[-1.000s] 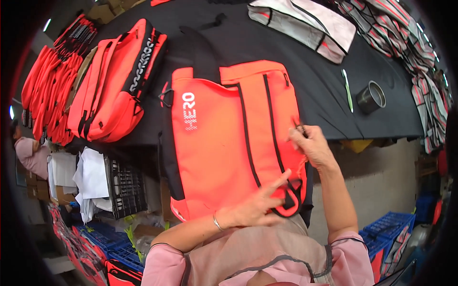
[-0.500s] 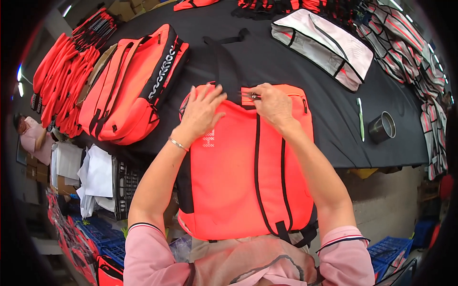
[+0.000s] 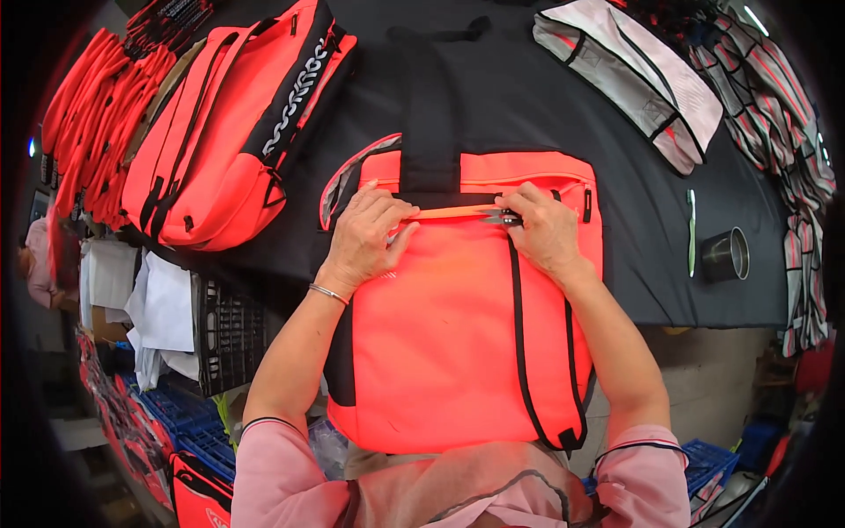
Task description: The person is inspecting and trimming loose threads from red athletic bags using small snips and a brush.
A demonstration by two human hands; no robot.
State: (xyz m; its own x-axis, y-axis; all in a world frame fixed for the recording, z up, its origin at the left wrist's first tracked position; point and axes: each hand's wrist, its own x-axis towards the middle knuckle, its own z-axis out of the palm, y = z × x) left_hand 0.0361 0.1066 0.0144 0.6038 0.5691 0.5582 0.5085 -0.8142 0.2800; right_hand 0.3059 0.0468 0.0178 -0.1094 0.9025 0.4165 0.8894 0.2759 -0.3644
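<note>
A bright coral-red backpack (image 3: 440,334) lies in front of me, its lower end against my body and its upper end on the black-covered table. My left hand (image 3: 370,233) is closed on the folded top edge of its panel, near the left corner. At the other end of that edge my right hand (image 3: 546,229) is closed round small thread snips (image 3: 503,216), their pointed blades sticking out toward the left. The edge stretches straight between both hands. A wide black strap (image 3: 429,114) runs up from the bag's top, and a black-edged shoulder strap (image 3: 546,352) lies down its right side.
Another coral backpack (image 3: 202,158) stands at the left beside stacked coral pieces (image 3: 97,123). A pale grey bag piece (image 3: 634,79), a green toothbrush (image 3: 692,233) and a metal cup (image 3: 727,255) are on the table (image 3: 642,238) at the right. A black crate (image 3: 229,339) holds white sheets.
My left hand has gone from spread fingers to a grip on the panel's edge. That edge is now folded toward me and pulled straight. The snips' blades show more plainly. The view has shifted.
</note>
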